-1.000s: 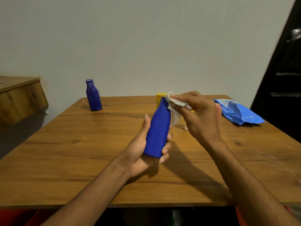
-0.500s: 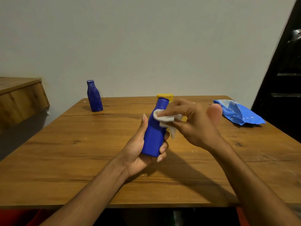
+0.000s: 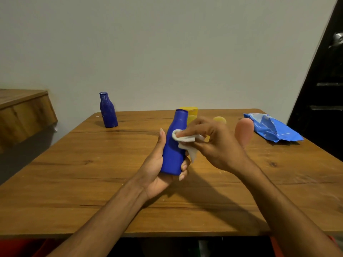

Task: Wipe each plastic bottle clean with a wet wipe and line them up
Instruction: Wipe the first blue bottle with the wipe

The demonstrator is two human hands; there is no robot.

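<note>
The blue bottle (image 3: 173,145) is held above the middle of the tabletop (image 3: 83,182). Its long axis is near upright, with the neck tipped slightly away and to the right. The wet wipe (image 3: 185,139) lies against its shoulder on the right side, so the rest of the body runs downward from the wiping fingers toward the base. A stroke along that axis looks like the natural next one.

The left hand (image 3: 157,171) wraps the lower half, thumb up the left flank and fingers curled round the right. The right hand (image 3: 219,145) reaches in from the right, fingers bent and pinching the folded wipe onto the plastic.

Behind it, partly hidden, stand a yellow bottle (image 3: 192,111), what seems to be a 2nd yellow-topped thing (image 3: 220,119), and a pink bottle (image 3: 244,130). Another blue bottle, the 2nd blue bottle (image 3: 108,110), stands upright near the far left corner. The wipe pack (image 3: 272,129) lies by the far right corner.
</note>
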